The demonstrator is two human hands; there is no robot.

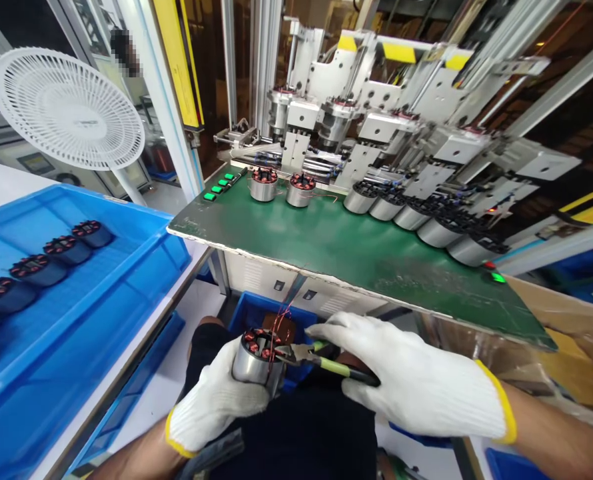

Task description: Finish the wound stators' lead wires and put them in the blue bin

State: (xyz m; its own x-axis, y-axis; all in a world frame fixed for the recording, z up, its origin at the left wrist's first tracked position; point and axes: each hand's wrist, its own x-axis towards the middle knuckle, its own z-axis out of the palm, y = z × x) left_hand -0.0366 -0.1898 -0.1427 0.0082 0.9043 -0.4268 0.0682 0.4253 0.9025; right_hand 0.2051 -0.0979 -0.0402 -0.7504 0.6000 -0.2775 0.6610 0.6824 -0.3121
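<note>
My left hand point(211, 400), in a white knit glove, is closed around a silver wound stator point(255, 357) with copper coils on top. Thin copper wire ends point(282, 319) stick up from it. My right hand point(406, 377), also gloved, grips green-handled cutters point(321, 360) whose jaws meet the wires at the stator's top edge. Both hands are low in front of me, below the green bench top point(336, 250).
A blue tray point(101, 293) at left holds a row of wound stators point(56, 250). On the green bench stand two copper-wound stators point(281, 187) and several black-topped ones point(416, 217) under the winding machine point(376, 120). A white fan point(66, 107) sits far left. A blue bin point(256, 313) lies below.
</note>
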